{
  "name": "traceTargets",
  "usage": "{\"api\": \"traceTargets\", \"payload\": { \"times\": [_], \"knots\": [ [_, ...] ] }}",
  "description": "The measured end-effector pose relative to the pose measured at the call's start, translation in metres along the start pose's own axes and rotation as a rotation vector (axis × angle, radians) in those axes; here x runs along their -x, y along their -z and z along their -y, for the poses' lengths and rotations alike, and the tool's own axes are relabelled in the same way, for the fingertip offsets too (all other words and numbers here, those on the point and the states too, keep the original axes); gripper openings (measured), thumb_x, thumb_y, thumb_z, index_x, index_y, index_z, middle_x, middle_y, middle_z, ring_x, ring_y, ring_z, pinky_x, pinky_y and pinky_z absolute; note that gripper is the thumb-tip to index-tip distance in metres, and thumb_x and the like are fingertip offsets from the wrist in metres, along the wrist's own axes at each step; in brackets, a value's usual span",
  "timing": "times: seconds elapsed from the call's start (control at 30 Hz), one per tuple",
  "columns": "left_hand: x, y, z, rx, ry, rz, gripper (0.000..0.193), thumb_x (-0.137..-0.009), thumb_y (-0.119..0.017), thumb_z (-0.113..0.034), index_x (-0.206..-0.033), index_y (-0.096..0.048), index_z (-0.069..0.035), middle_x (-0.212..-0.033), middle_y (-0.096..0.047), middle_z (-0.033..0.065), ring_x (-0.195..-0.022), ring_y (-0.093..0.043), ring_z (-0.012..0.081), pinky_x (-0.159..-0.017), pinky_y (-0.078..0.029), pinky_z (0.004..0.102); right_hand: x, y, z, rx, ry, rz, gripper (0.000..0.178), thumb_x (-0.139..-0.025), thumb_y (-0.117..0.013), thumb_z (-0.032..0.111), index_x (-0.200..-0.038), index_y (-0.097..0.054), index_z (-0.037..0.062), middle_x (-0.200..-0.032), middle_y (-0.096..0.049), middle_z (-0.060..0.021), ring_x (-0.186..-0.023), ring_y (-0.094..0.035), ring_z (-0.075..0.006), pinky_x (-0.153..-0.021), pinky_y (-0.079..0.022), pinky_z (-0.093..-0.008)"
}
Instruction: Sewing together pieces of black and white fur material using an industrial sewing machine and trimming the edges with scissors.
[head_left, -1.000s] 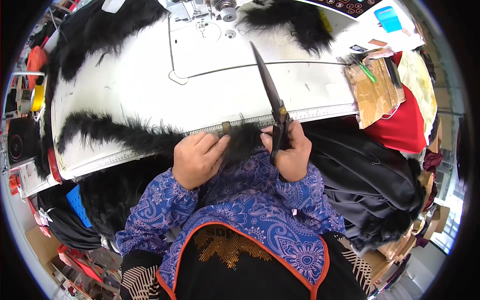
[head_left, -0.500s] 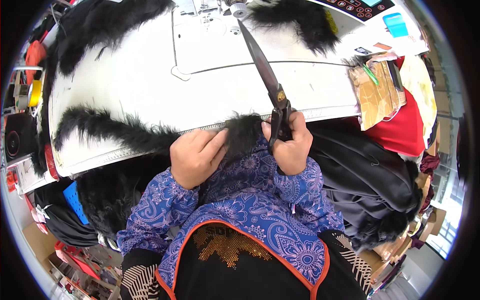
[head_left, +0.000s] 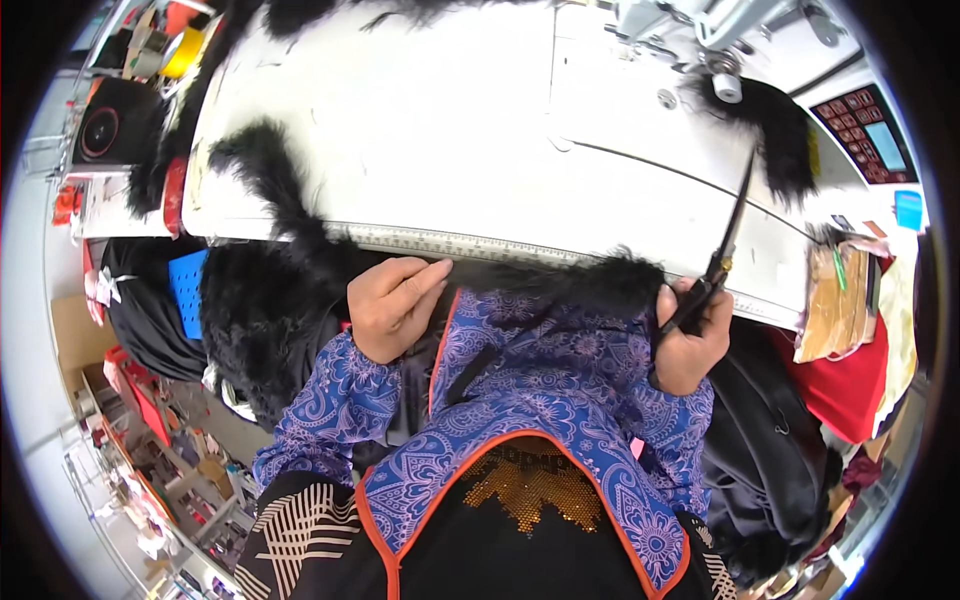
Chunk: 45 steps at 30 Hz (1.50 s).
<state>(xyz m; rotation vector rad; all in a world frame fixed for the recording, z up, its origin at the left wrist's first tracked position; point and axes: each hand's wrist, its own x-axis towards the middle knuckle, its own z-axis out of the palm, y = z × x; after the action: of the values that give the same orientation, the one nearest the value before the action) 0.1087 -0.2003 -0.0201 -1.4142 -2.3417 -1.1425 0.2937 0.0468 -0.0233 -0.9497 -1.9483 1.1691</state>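
A strip of black fur (head_left: 575, 280) stretches between my two hands along the front edge of the table. My left hand (head_left: 390, 310) is closed, pinching the strip; beyond it the fur (head_left: 275, 190) continues left onto the tabletop. Black-handled scissors (head_left: 738, 215) are in my right hand (head_left: 690, 345), their blades closed and pointing away from me. The right end of the strip meets the thumb of this hand. How its fingers grip the fur is partly hidden by the handles.
A measuring tape (head_left: 450, 243) runs along the edge of the white table (head_left: 400, 130). A sewing machine (head_left: 725, 75) stands at the back right, with black fur (head_left: 775, 130) beside it. Cardboard (head_left: 835, 300) lies at the right; black fabric (head_left: 760, 430) hangs below. A speaker (head_left: 110, 125) sits left.
My hands have moved farther apart, the right one going rightward with the scissors. A longer length of fur now spans between them. The whole view has swung leftward.
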Motion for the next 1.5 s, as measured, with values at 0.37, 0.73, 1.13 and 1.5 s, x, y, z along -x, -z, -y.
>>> {"api": "traceTargets", "payload": {
  "times": [0.37,0.73,1.13,1.5],
  "knots": [
    [0.009,0.018,0.009,0.031,0.264,-0.105,0.027,-0.068,-0.072,0.007,-0.091,-0.071,-0.005,-0.081,-0.063,0.0077,-0.068,-0.063,0.02,-0.058,-0.048,0.026,0.001,-0.003,-0.001,-0.134,-0.007,0.006,0.022,-0.079,-0.068,-0.005,-0.092,-0.051,0.0022,-0.088,-0.059,-0.0041,-0.082,-0.055,-0.0105,-0.081,-0.045,-0.0241],
    [0.009,0.03,0.026,-0.024,0.333,-0.173,0.025,-0.067,-0.071,0.007,-0.089,-0.07,-0.005,-0.085,-0.064,0.0081,-0.075,-0.065,0.0214,-0.065,-0.051,0.0282,0.001,-0.002,-0.003,-0.108,0.011,0.022,0.023,-0.08,-0.068,-0.004,-0.093,-0.051,0.0016,-0.089,-0.059,-0.005,-0.083,-0.055,-0.0106,-0.081,-0.045,-0.0245],
    [-0.018,0.029,0.032,-0.132,0.186,-0.127,0.022,-0.066,-0.072,0.003,-0.085,-0.068,-0.006,-0.084,-0.064,0.0094,-0.07,-0.065,0.0254,-0.06,-0.051,0.0302,-0.005,0.006,-0.011,-0.111,0.052,-0.015,0.023,-0.08,-0.068,-0.004,-0.094,-0.051,0.0008,-0.09,-0.06,-0.0061,-0.085,-0.056,-0.0127,-0.083,-0.045,-0.0262],
    [-0.195,-0.106,-0.006,0.022,0.229,0.098,0.015,-0.072,-0.066,-0.023,-0.082,-0.072,-0.013,-0.073,-0.068,0.0083,-0.07,-0.066,0.0251,-0.068,-0.053,0.0362,-0.145,0.13,-0.013,0.407,0.539,-0.538,0.031,-0.071,-0.076,-0.003,-0.096,-0.057,-0.0019,-0.084,-0.065,-0.0096,-0.076,-0.062,-0.0178,-0.073,-0.05,-0.0275]
  ]
}}
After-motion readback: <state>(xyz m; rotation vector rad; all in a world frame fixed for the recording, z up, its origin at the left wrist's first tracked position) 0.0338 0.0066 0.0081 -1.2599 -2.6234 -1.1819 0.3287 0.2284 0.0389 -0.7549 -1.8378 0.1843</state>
